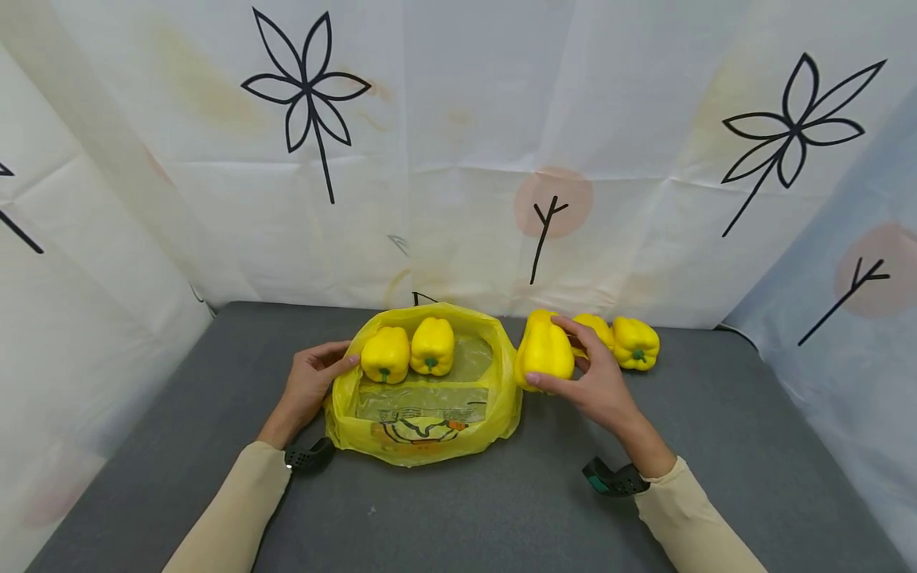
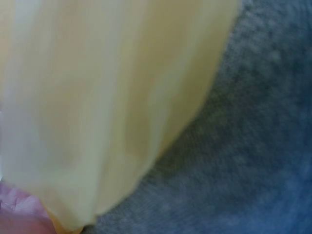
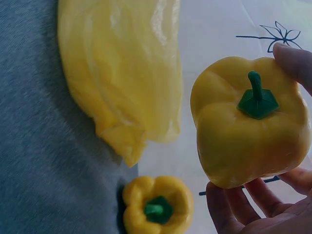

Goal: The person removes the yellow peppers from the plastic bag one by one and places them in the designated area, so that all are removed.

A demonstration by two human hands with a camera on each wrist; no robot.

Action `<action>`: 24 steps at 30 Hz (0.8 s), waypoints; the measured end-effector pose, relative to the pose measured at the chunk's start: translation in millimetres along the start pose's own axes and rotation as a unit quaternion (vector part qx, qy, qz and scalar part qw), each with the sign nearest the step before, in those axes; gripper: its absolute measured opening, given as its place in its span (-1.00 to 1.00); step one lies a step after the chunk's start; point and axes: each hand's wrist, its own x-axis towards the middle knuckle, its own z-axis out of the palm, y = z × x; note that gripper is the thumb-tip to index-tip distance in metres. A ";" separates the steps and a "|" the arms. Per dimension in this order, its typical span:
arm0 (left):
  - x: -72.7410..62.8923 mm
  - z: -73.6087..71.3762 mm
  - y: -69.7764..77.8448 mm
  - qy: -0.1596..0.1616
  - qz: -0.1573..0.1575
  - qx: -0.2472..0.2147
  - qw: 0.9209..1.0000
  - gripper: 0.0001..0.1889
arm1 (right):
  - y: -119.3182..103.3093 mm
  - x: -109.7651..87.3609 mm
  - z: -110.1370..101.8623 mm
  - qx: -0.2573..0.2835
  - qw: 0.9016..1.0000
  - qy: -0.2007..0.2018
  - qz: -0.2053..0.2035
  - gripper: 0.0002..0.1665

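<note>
My right hand (image 1: pixel 598 382) grips a yellow bell pepper (image 1: pixel 543 350) between thumb and fingers, raised beside the right rim of an open yellow plastic bag (image 1: pixel 430 446). Its green stem (image 3: pixel 258 102) faces the right wrist camera. At the bag's left side, my left hand (image 1: pixel 310 386) holds the rim with thumb and fingers. Inside the bag lie two yellow bell peppers, a left one (image 1: pixel 385 354) and a right one (image 1: pixel 433 346). The left wrist view is mostly filled by blurred bag plastic (image 2: pixel 107 97).
Behind my right hand, two more yellow bell peppers stand on the dark grey table (image 1: pixel 444 525): one partly hidden (image 1: pixel 596 326), the other (image 1: pixel 636 344) further right. A white patterned cloth (image 1: pixel 458 143) rises along the table's back edge and both sides.
</note>
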 end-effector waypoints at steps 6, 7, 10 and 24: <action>0.9 -0.8 -2.3 -0.003 0.005 0.000 1.000 -0.58 | 9.8 -5.6 -3.9 -0.014 1.000 0.009 0.005 0.01; 1.0 -0.8 -2.3 -0.003 0.005 -0.001 1.000 -0.58 | 11.3 -6.1 -4.5 -0.015 1.000 0.008 0.006 0.01; 0.6 -0.5 -1.6 -0.002 0.004 -0.001 1.000 -0.57 | 14.3 -7.1 -5.8 -0.017 1.000 0.004 0.013 0.01; 0.2 -0.3 -1.2 -0.004 0.005 -0.001 1.000 -0.57 | 27.4 -10.2 -4.5 -0.032 0.999 -0.017 0.031 -0.03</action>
